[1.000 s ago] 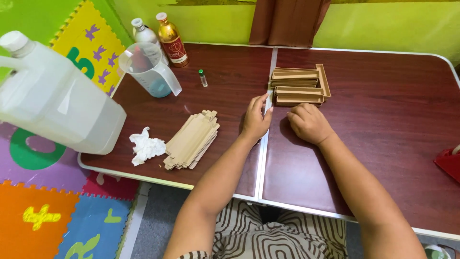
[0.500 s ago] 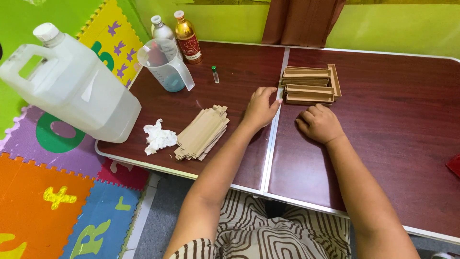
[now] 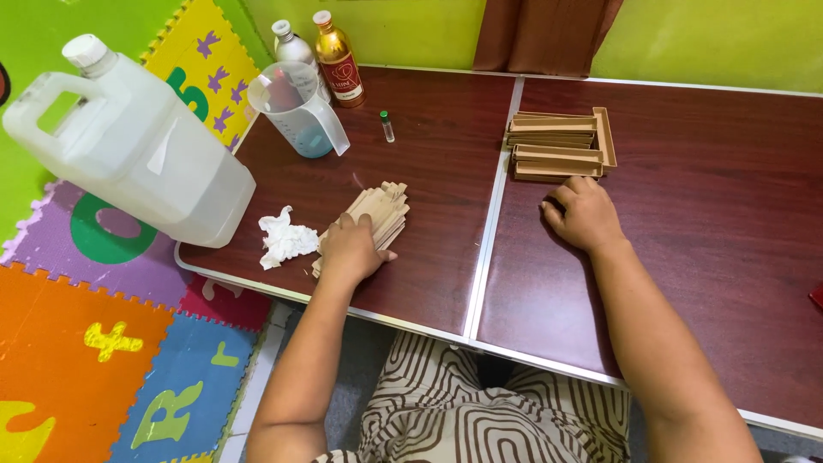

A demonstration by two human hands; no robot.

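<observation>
From the head view I take the pile of flat tan cardboard strips (image 3: 377, 219) as my landmark; it lies on the left leaf of the dark red folding table (image 3: 429, 163), near the front edge. My left hand (image 3: 351, 249) rests palm down on the near end of that pile, fingers spread loosely over the strips; it presses on them, but I cannot tell whether any strip is actually pinched between the fingers.

Just left of the pile lies a crumpled white tissue (image 3: 285, 238), close to the hand but not touching it. Further left, overhanging the table's corner, sits a big white plastic jug (image 3: 137, 154) with a handle and cap. Behind the pile stands a clear measuring pitcher (image 3: 300, 111), and behind that a silver bottle (image 3: 291, 45) and a gold bottle with a red label (image 3: 337, 58) side by side. A small vial with a green cap (image 3: 387, 126) lies behind the pile, slightly to the right.

Well to the right of the pile, across the table's centre seam, my right hand (image 3: 585, 216) lies on the tabletop, fingers curled loosely, holding nothing. Just beyond it sits a stack of folded tan cardboard boxes (image 3: 557, 144), apart from the fingertips.
</observation>
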